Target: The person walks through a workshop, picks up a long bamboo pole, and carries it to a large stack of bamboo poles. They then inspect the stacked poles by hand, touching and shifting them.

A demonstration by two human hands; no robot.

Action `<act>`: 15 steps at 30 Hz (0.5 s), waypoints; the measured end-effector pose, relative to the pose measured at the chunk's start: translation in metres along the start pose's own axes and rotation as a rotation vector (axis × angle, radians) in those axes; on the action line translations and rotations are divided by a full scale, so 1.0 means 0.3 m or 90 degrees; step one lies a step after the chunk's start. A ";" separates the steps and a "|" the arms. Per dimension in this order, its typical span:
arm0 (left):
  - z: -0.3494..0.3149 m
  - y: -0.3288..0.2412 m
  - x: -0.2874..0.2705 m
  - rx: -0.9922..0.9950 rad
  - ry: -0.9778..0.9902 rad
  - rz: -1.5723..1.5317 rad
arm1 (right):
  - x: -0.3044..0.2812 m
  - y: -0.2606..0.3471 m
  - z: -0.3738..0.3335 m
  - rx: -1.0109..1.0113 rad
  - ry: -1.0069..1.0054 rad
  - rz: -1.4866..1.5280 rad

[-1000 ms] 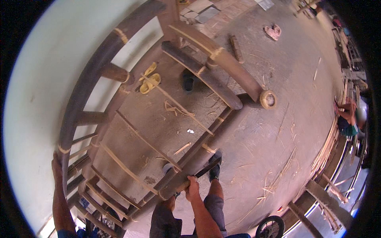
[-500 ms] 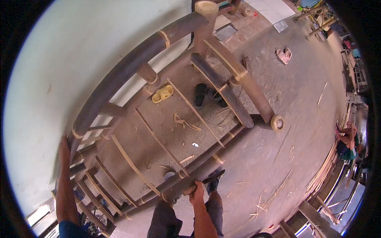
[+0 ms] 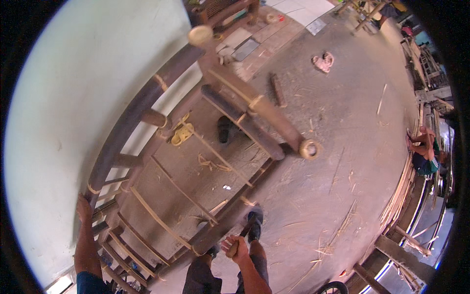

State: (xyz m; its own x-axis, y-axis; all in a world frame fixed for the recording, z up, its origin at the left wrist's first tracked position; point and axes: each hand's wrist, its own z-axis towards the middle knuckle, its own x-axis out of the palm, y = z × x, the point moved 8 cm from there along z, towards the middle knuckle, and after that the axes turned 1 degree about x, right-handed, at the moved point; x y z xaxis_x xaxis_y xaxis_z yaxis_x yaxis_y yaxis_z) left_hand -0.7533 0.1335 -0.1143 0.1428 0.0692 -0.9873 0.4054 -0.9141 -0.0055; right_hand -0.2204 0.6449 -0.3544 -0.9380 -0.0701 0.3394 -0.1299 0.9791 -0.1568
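A large bench frame of dark bamboo (image 3: pixel 128 117) with pale lashings and several thin cross slats spans the left and middle of the view. My left hand (image 3: pixel 84 210) grips its curved top rail at the near left end, close to the wall; the fingertips are partly hidden. My right hand (image 3: pixel 237 249) is in front of the near long rail, palm turned up. It holds a knife (image 3: pixel 250 224) with a wooden handle and a dark blade, which points away from me toward my foot. The handle lies across the palm under loosely curled fingers.
A pale wall (image 3: pixel 98 73) stands close behind the bench. Yellow clogs (image 3: pixel 182 134) and a dark shoe (image 3: pixel 224 129) lie within the frame's outline. Bamboo shavings litter the floor. Pink slippers (image 3: pixel 323 62) lie farther off. A person (image 3: pixel 425 152) sits at the right beside long bamboo strips (image 3: pixel 399 191).
My right hand has come away from the near rail and turned palm up, still with the knife. The bench frame and floor things appear farther left. My left hand stays on the frame.
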 end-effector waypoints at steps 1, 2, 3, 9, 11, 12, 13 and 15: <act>-0.020 -0.062 0.040 0.051 0.039 0.068 | 0.012 0.021 -0.058 -0.023 0.077 0.104; -0.118 -0.156 0.043 0.210 -0.129 0.275 | -0.024 0.051 -0.110 -0.040 0.032 0.080; -0.258 -0.242 0.095 0.322 -0.279 0.513 | -0.067 0.075 -0.178 -0.056 -0.013 0.057; -1.174 -0.603 0.564 0.166 0.503 -0.414 | -0.358 0.368 -0.500 -0.153 -0.115 -0.203; -1.565 -0.855 0.527 0.517 0.675 -0.241 | -0.486 0.495 -0.551 -0.300 -0.192 -0.448; -1.732 -0.913 0.525 0.499 0.785 -0.156 | -0.565 0.548 -0.585 -0.360 -0.194 -0.492; -1.845 -0.984 0.483 0.521 0.762 -0.125 | -0.651 0.603 -0.617 -0.419 -0.198 -0.536; -1.970 -1.116 0.420 0.537 0.751 -0.106 | -0.825 0.687 -0.647 -0.500 -0.254 -0.539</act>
State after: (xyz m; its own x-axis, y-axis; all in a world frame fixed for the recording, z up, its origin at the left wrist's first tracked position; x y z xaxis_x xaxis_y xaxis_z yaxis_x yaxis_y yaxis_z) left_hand -0.3375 0.6843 -0.1433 0.9588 0.0963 -0.2672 -0.0885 -0.7927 -0.6032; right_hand 0.0475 0.9010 -0.2908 -0.7021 -0.6600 -0.2673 -0.6476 0.4358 0.6251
